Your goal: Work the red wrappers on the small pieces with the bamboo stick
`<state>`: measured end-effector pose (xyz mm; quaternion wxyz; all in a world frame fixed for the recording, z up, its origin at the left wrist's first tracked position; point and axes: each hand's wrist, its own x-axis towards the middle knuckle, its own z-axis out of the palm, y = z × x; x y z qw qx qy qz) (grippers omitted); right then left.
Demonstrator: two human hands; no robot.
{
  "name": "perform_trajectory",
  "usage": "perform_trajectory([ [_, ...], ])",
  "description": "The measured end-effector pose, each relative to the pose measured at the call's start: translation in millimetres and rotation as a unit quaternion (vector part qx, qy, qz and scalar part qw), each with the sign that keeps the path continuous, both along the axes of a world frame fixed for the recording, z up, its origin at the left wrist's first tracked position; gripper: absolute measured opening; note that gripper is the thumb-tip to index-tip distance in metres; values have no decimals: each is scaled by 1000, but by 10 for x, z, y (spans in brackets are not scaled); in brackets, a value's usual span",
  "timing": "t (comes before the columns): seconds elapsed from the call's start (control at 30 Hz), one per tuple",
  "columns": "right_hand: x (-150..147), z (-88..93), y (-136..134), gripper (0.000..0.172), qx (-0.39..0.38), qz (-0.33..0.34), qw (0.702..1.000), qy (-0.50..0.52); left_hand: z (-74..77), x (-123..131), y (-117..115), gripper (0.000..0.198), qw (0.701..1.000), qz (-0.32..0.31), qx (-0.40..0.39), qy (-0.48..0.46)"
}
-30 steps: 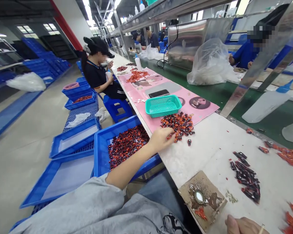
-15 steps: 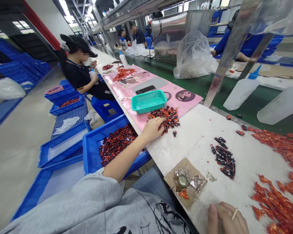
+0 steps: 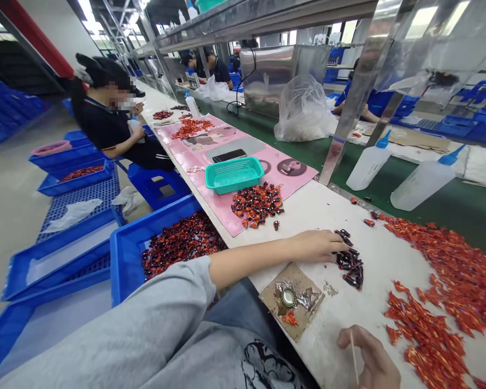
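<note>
My left hand [image 3: 316,246] reaches across the white tabletop, fingers stretched out, its tips at the edge of a small pile of black, glossy, tube-like pieces [image 3: 352,270]. Low in the view, my right hand [image 3: 375,354] is closed on a thin wooden stick [image 3: 353,354]. Between me and the black pieces lies a square of cardboard [image 3: 276,309] with wet patches. On it are a bottle cap [image 3: 288,297] and an orange-red scrap [image 3: 290,319]. To the right, orange-red pointed pieces [image 3: 433,329] are heaped loosely. A pile of black-and-orange pieces [image 3: 257,205] sits left of my left hand.
A green basket [image 3: 234,175] stands on a pink mat [image 3: 295,186] beside a phone [image 3: 229,155]. Two squeeze bottles [image 3: 368,166] tilt near a metal post [image 3: 348,113]. A blue crate [image 3: 121,265] of dark red pieces sits below the table edge. A co-worker [image 3: 109,116] sits further along.
My left hand has moved from the black-and-orange pile to the black pieces on the right. My right hand has turned, showing more of the stick. The view has shifted too.
</note>
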<state>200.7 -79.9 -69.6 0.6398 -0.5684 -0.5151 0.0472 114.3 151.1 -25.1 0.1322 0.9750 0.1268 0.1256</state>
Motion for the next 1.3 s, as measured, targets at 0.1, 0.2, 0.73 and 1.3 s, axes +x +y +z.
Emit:
perform_trajectory([
  [0.1,64,-53,44,54,57,-28,996,69,-50,137,32,17,1000,-12,-8,10],
  [0.2,-29,9,25,34,78,-89,990,83,-80,142,81,17,1000,-11,-20,8],
  [0.73,-137,289,-66,11,-38,-8,997,-59,-150,-940,-274,29,945,161,-162,-235],
  [1.3,-524,337,309,17,-149,72,981,-103,-207,-1627,-990,37,555,193,-688,-425],
])
